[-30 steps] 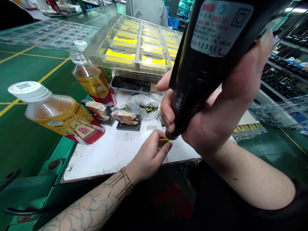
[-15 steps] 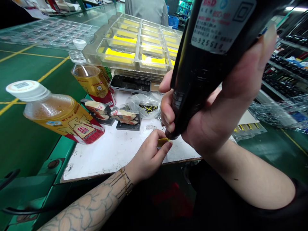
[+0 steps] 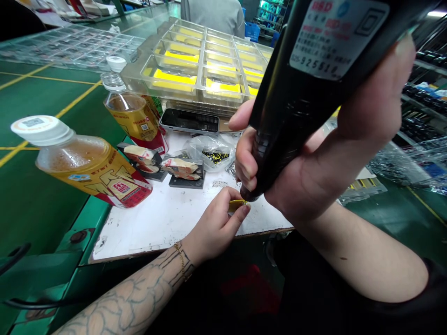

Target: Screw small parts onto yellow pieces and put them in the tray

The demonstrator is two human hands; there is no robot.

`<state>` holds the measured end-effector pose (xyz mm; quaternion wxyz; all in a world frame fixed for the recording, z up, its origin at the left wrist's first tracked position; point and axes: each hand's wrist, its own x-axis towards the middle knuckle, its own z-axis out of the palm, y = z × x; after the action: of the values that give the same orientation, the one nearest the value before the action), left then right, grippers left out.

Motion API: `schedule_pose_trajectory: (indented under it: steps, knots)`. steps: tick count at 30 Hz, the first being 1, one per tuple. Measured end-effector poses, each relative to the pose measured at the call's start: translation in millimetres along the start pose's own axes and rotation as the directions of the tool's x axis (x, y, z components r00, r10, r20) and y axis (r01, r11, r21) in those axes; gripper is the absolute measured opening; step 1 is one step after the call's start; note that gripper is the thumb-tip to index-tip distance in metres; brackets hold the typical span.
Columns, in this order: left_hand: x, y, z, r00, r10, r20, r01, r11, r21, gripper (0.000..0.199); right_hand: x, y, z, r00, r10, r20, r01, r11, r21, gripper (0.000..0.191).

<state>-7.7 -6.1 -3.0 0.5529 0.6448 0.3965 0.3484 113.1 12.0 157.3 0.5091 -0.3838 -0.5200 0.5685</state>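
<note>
My right hand (image 3: pixel 310 172) is wrapped round a black electric screwdriver (image 3: pixel 296 102) with a white label, held tilted with its nose down. Just above the white tabletop, my left hand (image 3: pixel 218 221) pinches a small yellow part (image 3: pixel 236 204) between thumb and fingers. The screwdriver's nose meets the right end of that part; its bit is hidden. Behind my left hand lies an open plastic bag (image 3: pixel 213 153) with small black and yellow pieces. Left of the bag, two dark blocks (image 3: pixel 185 179) carry worn, taped pads.
Clear trays (image 3: pixel 200 83) holding yellow parts are stacked at the back, with a phone (image 3: pixel 188 121) before them. Two drink bottles (image 3: pixel 94 163) (image 3: pixel 136 114) stand at the left. A person in grey (image 3: pixel 213 16) is beyond the trays. Wrapped goods lie on the right.
The screwdriver and my right hand have shifted slightly to the right, with the nose staying at the yellow part. My left hand has hardly moved.
</note>
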Motion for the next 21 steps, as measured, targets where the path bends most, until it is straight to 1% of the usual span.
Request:
schedule_pose_trajectory:
  steps: [3, 4, 6, 8, 12, 14, 17, 19, 21]
  knots:
    - [0.3, 1.1, 0.0, 1.0, 0.012, -0.017, -0.012, 1.0, 0.002, 0.028, 2.2, 10.6, -1.9, 0.986, -0.167, -0.018, 0.168, 0.979, 0.118, 0.049]
    - [0.4, 1.4, 0.0, 1.0, 0.016, -0.022, -0.016, 1.0, 0.005, 0.028, 3.8, 13.9, -2.6, 0.978, -0.207, -0.023, 0.208, 0.967, 0.147, 0.048]
    - [0.6, 1.7, 0.0, 1.0, 0.021, -0.024, -0.02, 1.0, 0.006, 0.028, 6.5, 18.3, -3.5, 0.967, -0.252, -0.032, 0.254, 0.956, 0.149, 0.05]
    - [0.6, 1.6, 0.2, 1.0, 0.019, -0.025, -0.02, 1.0, -0.005, 0.029, 7.7, 19.0, -3.5, 0.97, -0.24, -0.038, 0.243, 0.96, 0.143, 0.052]
    - [0.2, 0.6, 1.1, 0.999, 0.02, -0.034, -0.021, 0.999, -0.025, 0.028, 6.8, 15.9, -3.4, 0.988, -0.156, -0.006, 0.155, 0.971, 0.181, 0.054]
    - [0.2, 0.0, 1.4, 0.999, 0.016, -0.034, -0.017, 0.999, -0.027, 0.029, 7.0, 15.3, -4.7, 0.994, -0.105, 0.007, 0.102, 0.978, 0.182, 0.061]
    - [0.2, -0.8, 1.7, 1.0, 0.008, -0.021, -0.009, 1.0, -0.028, 0.03, 7.8, 17.1, -8.7, 1.0, 0.0, 0.011, -0.001, 0.994, 0.11, 0.076]
    - [0.1, -1.2, 1.9, 1.0, 0.01, -0.015, -0.01, 1.0, -0.026, 0.03, 7.8, 20.0, -11.7, 0.999, -0.023, 0.026, 0.02, 0.996, 0.086, 0.08]
    - [-0.1, -1.4, 2.1, 1.0, 0.014, -0.02, -0.014, 1.0, -0.025, 0.029, 7.3, 23.9, -13.9, 0.992, -0.119, 0.044, 0.113, 0.987, 0.117, 0.081]
